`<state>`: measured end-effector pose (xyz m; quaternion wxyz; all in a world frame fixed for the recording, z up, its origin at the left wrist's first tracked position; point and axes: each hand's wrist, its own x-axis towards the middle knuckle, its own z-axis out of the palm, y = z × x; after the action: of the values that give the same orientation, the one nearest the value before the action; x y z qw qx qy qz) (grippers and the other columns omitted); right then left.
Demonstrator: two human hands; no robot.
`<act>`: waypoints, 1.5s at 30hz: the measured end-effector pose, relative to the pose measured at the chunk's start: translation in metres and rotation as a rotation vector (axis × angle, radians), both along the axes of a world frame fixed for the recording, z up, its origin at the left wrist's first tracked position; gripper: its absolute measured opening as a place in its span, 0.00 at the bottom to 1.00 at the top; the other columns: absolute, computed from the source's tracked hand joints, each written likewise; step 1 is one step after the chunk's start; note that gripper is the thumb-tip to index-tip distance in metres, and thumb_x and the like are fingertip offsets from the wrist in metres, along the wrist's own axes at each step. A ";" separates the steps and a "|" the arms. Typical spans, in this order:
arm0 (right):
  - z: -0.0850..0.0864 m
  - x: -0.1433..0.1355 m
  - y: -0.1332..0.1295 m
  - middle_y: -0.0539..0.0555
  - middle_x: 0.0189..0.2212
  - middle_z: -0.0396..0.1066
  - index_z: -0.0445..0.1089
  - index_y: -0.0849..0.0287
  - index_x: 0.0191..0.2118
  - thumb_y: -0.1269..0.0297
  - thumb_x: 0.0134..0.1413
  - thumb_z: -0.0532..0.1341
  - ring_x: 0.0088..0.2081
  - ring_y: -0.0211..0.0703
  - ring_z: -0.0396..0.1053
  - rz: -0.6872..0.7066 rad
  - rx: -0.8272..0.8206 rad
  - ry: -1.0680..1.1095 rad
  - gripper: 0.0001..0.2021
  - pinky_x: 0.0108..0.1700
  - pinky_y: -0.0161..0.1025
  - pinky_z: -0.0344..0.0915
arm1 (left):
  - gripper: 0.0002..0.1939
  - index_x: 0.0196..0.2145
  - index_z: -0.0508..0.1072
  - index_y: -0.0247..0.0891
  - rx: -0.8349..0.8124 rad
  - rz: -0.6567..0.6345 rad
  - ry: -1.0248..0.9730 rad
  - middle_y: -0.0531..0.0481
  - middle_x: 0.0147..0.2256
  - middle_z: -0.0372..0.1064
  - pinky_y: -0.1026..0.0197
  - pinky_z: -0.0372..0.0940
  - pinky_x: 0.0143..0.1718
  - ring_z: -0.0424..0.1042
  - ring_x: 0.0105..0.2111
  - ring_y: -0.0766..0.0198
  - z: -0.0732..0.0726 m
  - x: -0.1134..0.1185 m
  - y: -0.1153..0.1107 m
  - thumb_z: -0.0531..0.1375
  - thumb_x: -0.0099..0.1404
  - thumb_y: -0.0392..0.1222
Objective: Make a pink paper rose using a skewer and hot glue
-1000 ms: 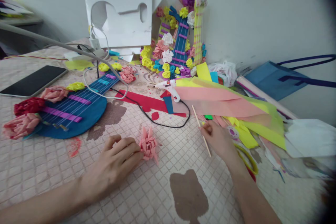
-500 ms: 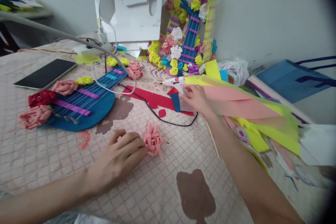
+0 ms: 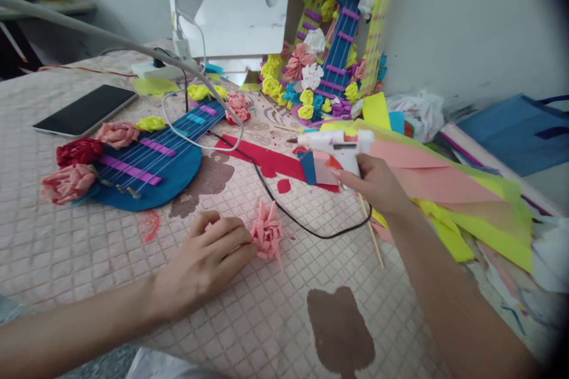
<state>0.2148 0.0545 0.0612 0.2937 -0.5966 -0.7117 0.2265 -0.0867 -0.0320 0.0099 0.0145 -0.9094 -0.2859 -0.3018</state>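
Note:
My right hand (image 3: pixel 377 180) is wrapped around the handle of a white hot glue gun (image 3: pixel 331 141), held up over the table with its nozzle pointing left. A black cord (image 3: pixel 311 232) loops below it across the cloth. My left hand (image 3: pixel 216 254) rests on the table with curled fingers; its fingertips pinch the edge of a pink crepe-paper flower (image 3: pixel 267 235), whose petals stick out at the top. Left of the hands lies a blue paper guitar (image 3: pixel 164 180) with purple strips, strings and paper roses along its edge.
Red paper (image 3: pixel 284 166) lies behind the flower. Pink and yellow crepe sheets (image 3: pixel 427 172) cover the right side. A phone (image 3: pixel 86 109) lies at the left, near a white cable (image 3: pixel 133 44). Decorated guitars (image 3: pixel 340 47) and a white foam board (image 3: pixel 231 6) stand against the wall.
My right hand has lifted the glue gun off the paper pile and turned it into clearer view. My left hand stays at the pink flower. The view has shifted slightly.

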 end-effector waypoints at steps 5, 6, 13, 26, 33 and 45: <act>0.007 0.002 -0.065 0.51 0.28 0.70 0.70 0.54 0.37 0.54 0.50 0.61 0.30 0.46 0.68 0.104 -0.029 -0.033 0.11 0.29 0.39 0.63 | 0.12 0.37 0.71 0.38 -0.006 0.013 0.003 0.51 0.34 0.72 0.53 0.52 0.44 0.66 0.39 0.61 0.000 0.000 0.000 0.49 0.70 0.32; 0.008 0.000 -0.074 0.50 0.27 0.69 0.69 0.54 0.35 0.55 0.51 0.61 0.30 0.45 0.67 0.160 -0.051 -0.049 0.09 0.29 0.39 0.64 | 0.12 0.37 0.71 0.38 -0.008 0.014 0.010 0.51 0.35 0.72 0.53 0.52 0.43 0.66 0.39 0.61 0.000 0.000 0.000 0.49 0.70 0.31; 0.017 -0.018 -0.102 0.49 0.26 0.67 0.67 0.54 0.35 0.66 0.54 0.59 0.27 0.39 0.65 0.490 -0.219 -0.105 0.03 0.28 0.35 0.61 | 0.12 0.38 0.71 0.38 0.008 0.020 0.005 0.51 0.35 0.73 0.54 0.53 0.42 0.66 0.39 0.61 0.002 0.000 -0.001 0.48 0.71 0.33; 0.014 -0.022 -0.106 0.48 0.29 0.64 0.64 0.53 0.38 0.70 0.54 0.59 0.28 0.37 0.63 0.535 -0.226 -0.203 0.07 0.28 0.34 0.56 | 0.14 0.37 0.71 0.37 0.013 0.018 -0.007 0.51 0.34 0.73 0.54 0.52 0.43 0.65 0.39 0.61 0.002 0.002 -0.001 0.46 0.72 0.34; 0.012 -0.023 -0.105 0.48 0.29 0.64 0.63 0.53 0.38 0.69 0.55 0.58 0.29 0.38 0.63 0.551 -0.225 -0.241 0.05 0.28 0.35 0.55 | 0.14 0.37 0.71 0.37 0.021 0.014 0.001 0.51 0.34 0.73 0.55 0.52 0.43 0.65 0.39 0.61 0.004 0.002 -0.001 0.46 0.72 0.33; 0.014 -0.025 -0.106 0.50 0.32 0.64 0.61 0.56 0.37 0.73 0.53 0.55 0.33 0.40 0.63 0.571 -0.253 -0.361 0.07 0.31 0.36 0.55 | 0.16 0.37 0.71 0.38 0.014 0.015 0.019 0.52 0.34 0.73 0.55 0.52 0.43 0.65 0.38 0.62 0.005 0.002 -0.001 0.44 0.73 0.34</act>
<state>0.1894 -0.0514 0.0751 0.0120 -0.4359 -0.8563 0.2769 -0.0844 -0.0328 0.0153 0.0259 -0.9099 -0.2904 -0.2952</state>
